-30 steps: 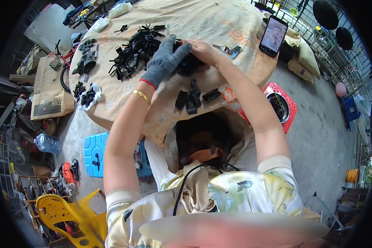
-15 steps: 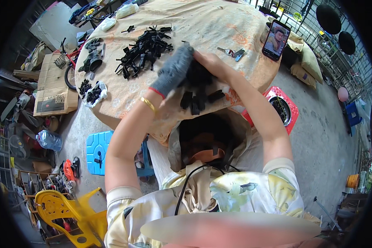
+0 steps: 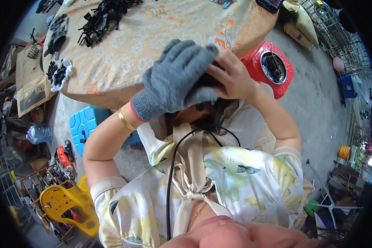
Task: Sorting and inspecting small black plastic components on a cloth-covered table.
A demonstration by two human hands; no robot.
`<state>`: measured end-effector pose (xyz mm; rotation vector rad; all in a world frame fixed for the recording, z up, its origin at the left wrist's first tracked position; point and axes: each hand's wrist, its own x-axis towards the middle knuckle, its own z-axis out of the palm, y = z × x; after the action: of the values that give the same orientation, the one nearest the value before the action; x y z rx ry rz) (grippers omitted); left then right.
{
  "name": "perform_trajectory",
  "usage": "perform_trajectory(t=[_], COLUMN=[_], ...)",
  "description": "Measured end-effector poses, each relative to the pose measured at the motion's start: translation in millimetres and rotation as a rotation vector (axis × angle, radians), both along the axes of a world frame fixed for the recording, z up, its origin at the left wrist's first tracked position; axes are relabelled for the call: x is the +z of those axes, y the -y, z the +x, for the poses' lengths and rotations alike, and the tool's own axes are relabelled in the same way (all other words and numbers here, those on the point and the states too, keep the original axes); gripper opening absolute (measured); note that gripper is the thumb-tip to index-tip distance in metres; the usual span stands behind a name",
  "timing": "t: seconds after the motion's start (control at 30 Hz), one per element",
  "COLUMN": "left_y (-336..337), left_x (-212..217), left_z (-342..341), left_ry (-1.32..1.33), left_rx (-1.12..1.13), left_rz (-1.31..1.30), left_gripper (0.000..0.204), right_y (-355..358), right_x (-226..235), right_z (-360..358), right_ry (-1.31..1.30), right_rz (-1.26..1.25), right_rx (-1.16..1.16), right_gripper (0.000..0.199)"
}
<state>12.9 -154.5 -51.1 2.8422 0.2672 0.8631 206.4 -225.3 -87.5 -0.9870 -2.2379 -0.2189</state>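
Note:
My left hand (image 3: 175, 78), in a grey knit glove with a red cuff edge, is raised in front of the table's near edge with its fingers curled. Facing it, my bare right hand (image 3: 235, 74) has its fingers bent against the same dark bundle (image 3: 209, 79). The gloved hand covers most of that bundle, so its kind cannot be made out. Below both hands is the mouth of an open sack on my lap, partly hidden. A pile of black plastic-looking parts (image 3: 105, 18) lies on the patterned tablecloth (image 3: 120, 62).
At the table's left lie a white bag of small black pieces (image 3: 62, 75) and a dark grey item (image 3: 58, 35). A phone (image 3: 270, 5) is at the far right edge. A red box with a round opening (image 3: 288, 74), a blue stool (image 3: 84, 120) and a yellow chair (image 3: 66, 204) stand around me.
Both hands have come back from over the table toward my body, with the dark bundle between them. The view has tilted down. The black pieces near the front edge no longer show.

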Motion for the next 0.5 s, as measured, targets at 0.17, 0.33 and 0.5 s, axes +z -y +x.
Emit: perform_trajectory(t=[0.17, 0.33, 0.5], left_y=[21.2, 18.8, 8.9], left_x=[-57.4, -145.0, -207.0], left_z=[-18.7, -32.1, -17.9], left_ry=[-0.019, -0.495, -0.536], left_rx=[-0.164, 0.043, 0.168], left_rz=[0.297, 0.26, -0.713], left_gripper=[0.049, 0.046, 0.046], right_y=[34.5, 66.3, 65.4], right_x=[-43.3, -120.2, -189.0], right_z=[1.3, -14.8, -29.6], right_ry=[0.021, -0.022, 0.087], right_rz=[-0.035, -0.686, -1.102], right_rx=[0.076, -0.174, -0.038], right_gripper=[0.032, 0.023, 0.021])
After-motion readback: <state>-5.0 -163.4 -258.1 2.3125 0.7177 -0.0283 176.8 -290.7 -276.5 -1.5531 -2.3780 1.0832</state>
